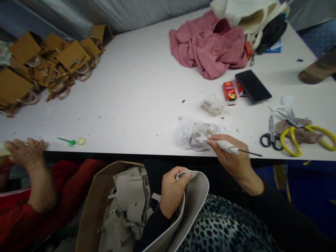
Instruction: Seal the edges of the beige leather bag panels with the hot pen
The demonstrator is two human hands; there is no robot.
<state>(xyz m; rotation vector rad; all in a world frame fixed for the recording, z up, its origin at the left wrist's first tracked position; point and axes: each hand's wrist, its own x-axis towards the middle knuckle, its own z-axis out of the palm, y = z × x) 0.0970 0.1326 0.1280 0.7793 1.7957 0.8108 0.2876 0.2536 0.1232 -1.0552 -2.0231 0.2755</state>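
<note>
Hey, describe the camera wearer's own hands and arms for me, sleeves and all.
The left grip and right grip are bare human hands, with no gloves visible. The left sleeve and right sleeve are long and black, with no markings I can make out.

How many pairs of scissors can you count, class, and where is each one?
2. The black-handled pair lies on the table, right of the right hand; the yellow-handled pair lies just beyond it, further right. Others could be hidden.
</note>
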